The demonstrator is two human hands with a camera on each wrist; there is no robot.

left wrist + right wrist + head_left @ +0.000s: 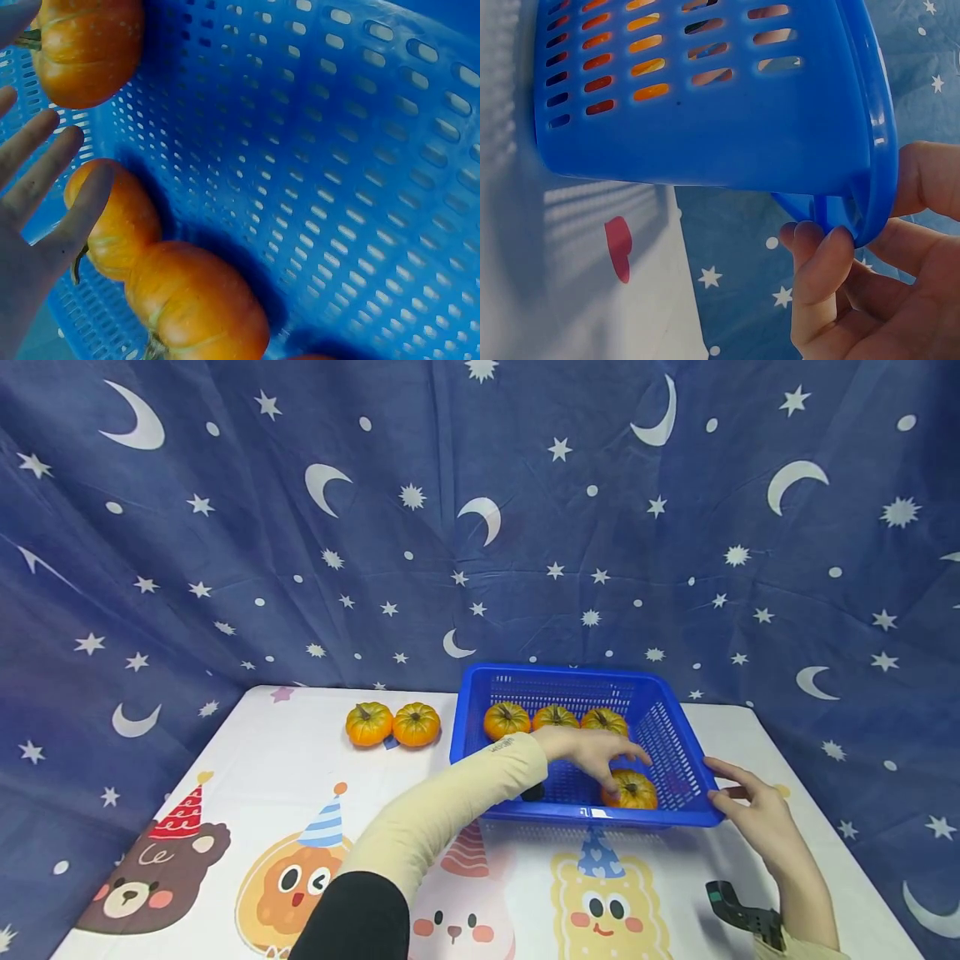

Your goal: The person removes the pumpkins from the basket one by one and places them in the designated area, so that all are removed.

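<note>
A blue perforated plastic basket [577, 814] stands on the table, holding several small orange pumpkins. Three of them, such as the pumpkin [507, 720], line its back side; another pumpkin [633, 790] lies at the front right. My left hand [600, 755] reaches over the basket, its fingers spread loosely just above that front pumpkin. In the left wrist view the left hand [34, 232] shows extended fingers with pumpkins behind them. At the basket's right end, my right hand [767, 817] pinches the rim. Thumb and fingers of the right hand [900, 315] meet around the rim's corner in the right wrist view.
Two more pumpkins, a left pumpkin [368, 724] and a right pumpkin [416, 725], sit side by side on the table left of the basket. The white tablecloth [247, 760] carries cartoon prints. Behind the table hangs a blue curtain [405, 527] with moons and stars.
</note>
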